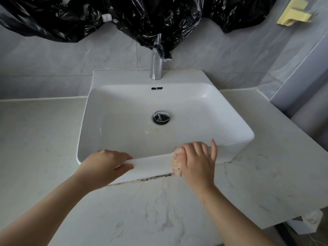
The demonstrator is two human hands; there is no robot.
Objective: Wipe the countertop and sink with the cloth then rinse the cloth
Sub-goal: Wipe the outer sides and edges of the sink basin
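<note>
A white rectangular sink [236,135] stands on a pale marbled countertop [159,213]. My right hand [198,162] holds a small speckled pinkish cloth [176,162] against the sink's front rim and outer front wall, fingers curled over the rim. My left hand [106,166] grips the front rim further left, fingers over the edge and thumb on the outer wall. Dark grime lines the seam under the sink's front edge [156,177]. A chrome faucet [156,66] stands at the back; the drain [161,117] sits mid-basin.
Black plastic sheeting [142,18] hangs over the wall above the faucet. A yellow holder [294,14] is fixed to the right wall. The counter ends at the right edge [301,215], with a wall corner beyond.
</note>
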